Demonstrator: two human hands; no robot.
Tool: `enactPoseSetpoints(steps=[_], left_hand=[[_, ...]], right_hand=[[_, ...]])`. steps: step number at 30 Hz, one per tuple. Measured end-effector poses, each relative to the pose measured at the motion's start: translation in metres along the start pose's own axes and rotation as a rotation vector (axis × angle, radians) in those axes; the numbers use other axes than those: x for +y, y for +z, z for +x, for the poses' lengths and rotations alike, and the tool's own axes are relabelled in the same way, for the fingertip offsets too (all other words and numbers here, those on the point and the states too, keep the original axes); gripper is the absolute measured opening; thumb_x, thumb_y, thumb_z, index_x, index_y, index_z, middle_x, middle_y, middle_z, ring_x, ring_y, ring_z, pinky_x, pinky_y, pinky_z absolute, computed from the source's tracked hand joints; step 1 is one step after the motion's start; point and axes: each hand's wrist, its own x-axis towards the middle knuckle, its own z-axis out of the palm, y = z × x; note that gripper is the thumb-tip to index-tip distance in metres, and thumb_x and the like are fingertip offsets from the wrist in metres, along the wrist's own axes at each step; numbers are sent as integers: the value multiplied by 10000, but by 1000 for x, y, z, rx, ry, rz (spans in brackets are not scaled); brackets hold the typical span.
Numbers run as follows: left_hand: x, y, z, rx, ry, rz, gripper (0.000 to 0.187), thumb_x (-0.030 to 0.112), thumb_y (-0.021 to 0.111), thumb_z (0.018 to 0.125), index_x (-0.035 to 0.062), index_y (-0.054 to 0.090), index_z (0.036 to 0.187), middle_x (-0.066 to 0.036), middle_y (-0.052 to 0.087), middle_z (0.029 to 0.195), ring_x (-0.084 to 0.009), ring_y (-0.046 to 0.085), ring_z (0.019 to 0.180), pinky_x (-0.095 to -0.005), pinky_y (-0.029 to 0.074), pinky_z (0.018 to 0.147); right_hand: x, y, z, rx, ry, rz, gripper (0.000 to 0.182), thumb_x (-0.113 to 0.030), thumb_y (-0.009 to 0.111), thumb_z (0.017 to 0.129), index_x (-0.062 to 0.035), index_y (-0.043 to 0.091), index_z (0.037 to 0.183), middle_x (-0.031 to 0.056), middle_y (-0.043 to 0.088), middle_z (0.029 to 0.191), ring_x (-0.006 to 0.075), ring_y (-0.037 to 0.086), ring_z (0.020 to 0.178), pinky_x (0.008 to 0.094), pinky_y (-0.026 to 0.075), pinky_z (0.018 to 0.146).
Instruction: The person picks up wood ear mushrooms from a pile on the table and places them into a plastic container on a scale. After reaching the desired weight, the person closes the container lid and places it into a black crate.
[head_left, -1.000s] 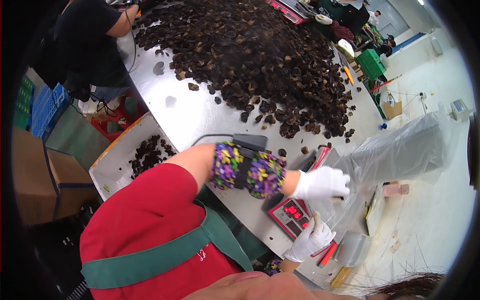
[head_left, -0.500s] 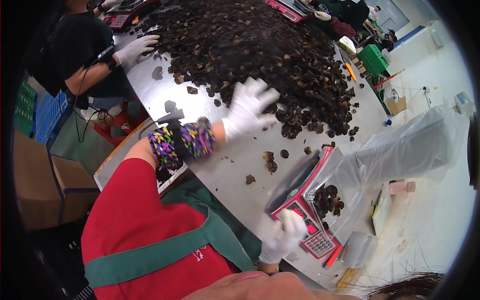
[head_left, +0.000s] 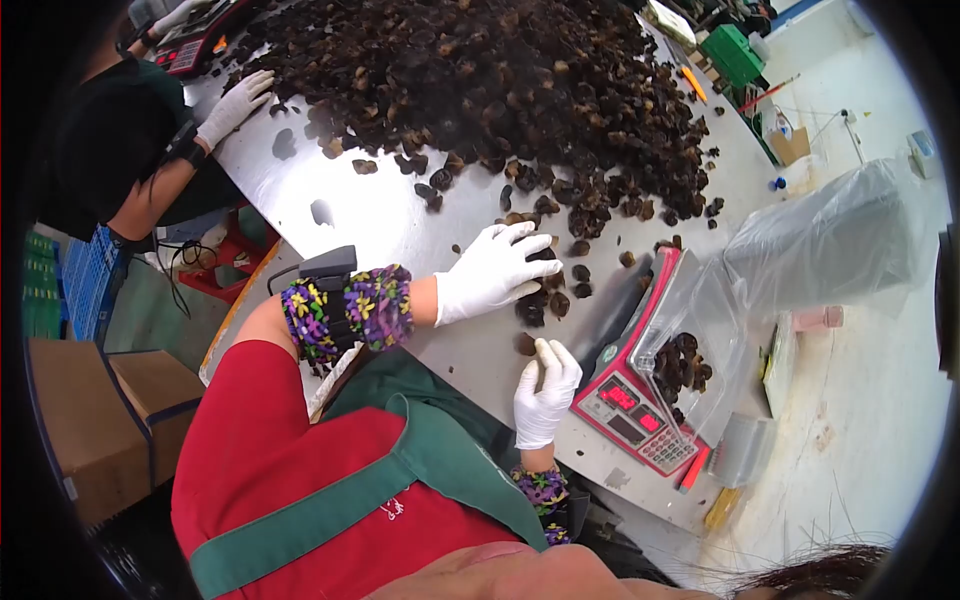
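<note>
My left hand, in a white glove, reaches over the steel table with its fingers apart. Under and beside its fingertips lies a small cluster of dark brown mushroom-like pieces. My right hand, also gloved, is closer to me, its thumb and fingertips pinched on a single dark mushroom-like piece. Just right of that hand stands a red digital scale with lit red digits. A clear plastic tray on it holds several of the same pieces.
A large heap of these pieces covers the far table. At the left, a co-worker's gloved hand touches the table near another scale. Clear plastic sheeting stands at the right; cardboard boxes sit at lower left.
My left hand has come back from the heap's edge toward me, with more pieces near its fingers. My right hand has moved up and left from the scale's front, now pinching a piece.
</note>
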Motion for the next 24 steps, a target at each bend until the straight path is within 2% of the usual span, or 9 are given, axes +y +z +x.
enactPoseSetpoints(steps=[3,6,9,13,15,16,19,21,24], left_hand=[[3,-25,-11,-6,-54,76,431,222,748,844,207,657,1266,-108,572,1356,-345,514,1278,-467,438,1044],[-16,-43,-24,128,-215,-22,397,126,722,847,110,655,1238,-156,591,1280,-368,528,1225,-449,435,1047],[-33,-43,-46,194,-404,-183,404,105,692,910,117,624,1308,-163,584,1312,-343,593,1153,-429,480,1006],[-34,-52,-53,92,-443,-114,432,234,685,940,150,601,1355,-176,555,1348,-340,580,1179,-415,489,992],[-31,-49,-44,39,-478,-339,448,254,683,944,158,594,1372,-177,552,1363,-351,574,1206,-419,479,1011],[-29,-52,-35,60,-357,-151,441,243,692,930,155,605,1353,-187,553,1359,-354,576,1197,-428,484,1002],[-25,-40,-15,11,-231,-162,439,228,670,942,150,596,1367,-167,535,1415,-345,594,1186,-423,495,1007],[-14,-30,-13,-111,-83,-146,444,240,683,932,179,607,1365,-148,579,1328,-325,574,1200,-423,470,1023],[12,-24,-18,-166,-34,-242,399,256,703,923,174,652,1310,-132,603,1280,-321,575,1192,-426,472,1010]], right_hand=[[3,-1,-4,-7,48,4,445,6,665,816,-41,646,1258,159,604,1220,346,560,1148,444,442,1015],[6,1,-5,-8,47,20,497,0,659,827,-18,590,1319,170,592,1267,347,548,1187,450,425,1039],[6,3,-4,-7,56,33,507,1,662,830,-24,583,1330,169,590,1271,347,546,1188,450,424,1041],[4,2,-3,-8,54,25,484,35,646,835,-23,584,1311,157,596,1283,335,552,1192,425,418,1048],[5,2,-3,-7,50,33,486,34,647,833,-28,587,1311,157,594,1280,335,551,1191,427,417,1046],[5,2,-3,-8,45,39,488,34,648,832,-34,591,1311,157,593,1277,336,549,1191,428,417,1045],[6,3,-4,-2,55,43,478,31,649,827,-44,608,1297,159,591,1267,337,548,1187,431,418,1041],[8,3,-5,-4,54,32,481,18,657,824,-48,612,1298,161,588,1264,344,548,1177,442,423,1032],[7,3,-4,-12,56,21,472,5,666,820,-50,625,1287,162,586,1258,351,548,1165,454,428,1022]])
